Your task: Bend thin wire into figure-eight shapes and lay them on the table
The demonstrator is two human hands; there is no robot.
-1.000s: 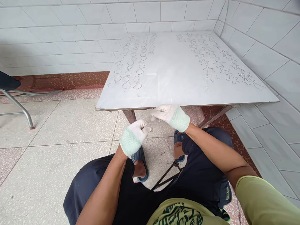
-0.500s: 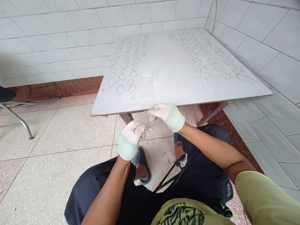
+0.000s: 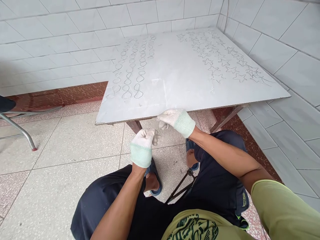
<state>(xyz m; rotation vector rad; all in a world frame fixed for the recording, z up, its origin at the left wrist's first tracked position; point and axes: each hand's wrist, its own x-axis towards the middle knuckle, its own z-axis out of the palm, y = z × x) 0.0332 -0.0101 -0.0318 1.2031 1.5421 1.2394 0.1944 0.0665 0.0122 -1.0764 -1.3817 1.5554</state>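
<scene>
Both hands wear white knit gloves with pale green cuffs and are in front of the table's near edge. My left hand point(image 3: 143, 145) is closed, its fingers pinched around a thin wire point(image 3: 162, 130) that is hard to make out against the floor. Slightly higher and to the right, my right hand point(image 3: 175, 120) is pinched on the same thin wire. Its exact shape between the fingers cannot be told. On the white tabletop point(image 3: 175, 80) lie rows of figure-eight wire loops point(image 3: 138, 91) at left and many wire stars point(image 3: 217, 77) at right.
Tiled walls point(image 3: 82, 43) border the table at the back and right. Table legs point(image 3: 226, 119) stand under the board. A metal chair leg point(image 3: 25, 133) is at far left, and a dark folded stand point(image 3: 183, 185) rises between my knees.
My left hand has moved slightly right and turned more upright, closer to my right hand. My right hand has shifted slightly left. The pieces on the table lie as before.
</scene>
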